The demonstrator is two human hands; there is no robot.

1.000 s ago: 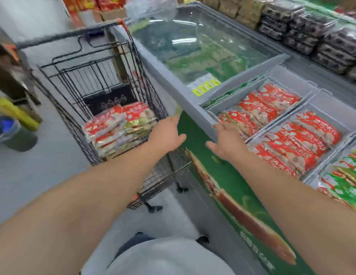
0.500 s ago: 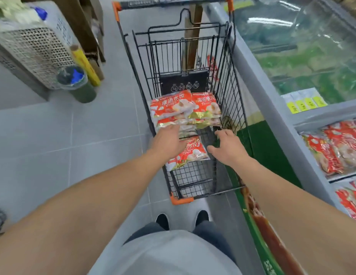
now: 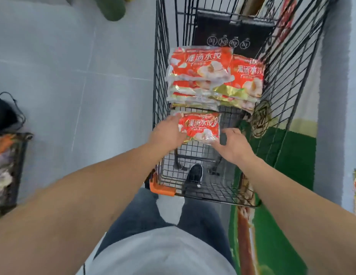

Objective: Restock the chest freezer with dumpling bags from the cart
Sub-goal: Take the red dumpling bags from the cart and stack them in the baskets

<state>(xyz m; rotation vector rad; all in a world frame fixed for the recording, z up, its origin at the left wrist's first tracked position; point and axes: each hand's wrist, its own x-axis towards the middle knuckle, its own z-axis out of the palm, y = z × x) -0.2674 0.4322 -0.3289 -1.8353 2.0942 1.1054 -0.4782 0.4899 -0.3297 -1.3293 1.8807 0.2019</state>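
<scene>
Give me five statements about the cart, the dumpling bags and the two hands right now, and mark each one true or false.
1. The left hand holds a red dumpling bag at its left edge. True.
2. The right hand grips the cart's orange corner. False: it is by the bag's right side, inside the cart.
3. A stack of dumpling bags lies in the cart beyond the held bag. True.
4. The cart holds green bags only. False: the bags are red, with white and gold.
5. A dark shoe shows through the cart's wire floor. True.
</scene>
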